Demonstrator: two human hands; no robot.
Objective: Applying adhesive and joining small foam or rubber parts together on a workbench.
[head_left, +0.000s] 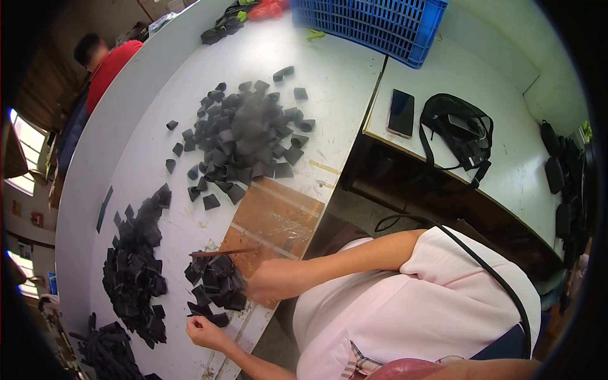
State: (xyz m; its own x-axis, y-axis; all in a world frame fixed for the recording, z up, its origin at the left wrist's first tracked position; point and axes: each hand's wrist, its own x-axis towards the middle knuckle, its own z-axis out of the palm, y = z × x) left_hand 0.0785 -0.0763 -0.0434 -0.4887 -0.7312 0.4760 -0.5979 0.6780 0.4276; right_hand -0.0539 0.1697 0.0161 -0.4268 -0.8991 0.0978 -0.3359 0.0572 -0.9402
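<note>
- The small heap of black fabric pieces (215, 278) lies on the white bench (335, 82), between the 2 hands.
- The right hand (263, 280) is at the heap's right edge, its fingers hidden; whether its grip is clenched or grasping anything, I cannot tell.
- The left hand (201, 333) is just below the heap, thumb and fingers drawn together; I cannot tell whether this grip is grasping a piece.
- A thin brown stick (218, 253) crosses the heap's upper edge.
- A brown board (278, 212) with clear strips across it lies beside the heap.
- Farther up, a wide pile of folded black pieces (218, 136) spreads out; a long black pile (136, 269) lies to the left.
- A blue plastic crate (380, 25) stands at the top.
- To the right are a smartphone (400, 113) and a black mesh bag (451, 117).
- Beyond the partition (130, 117), a person in a red top (109, 76) is visible.
</note>
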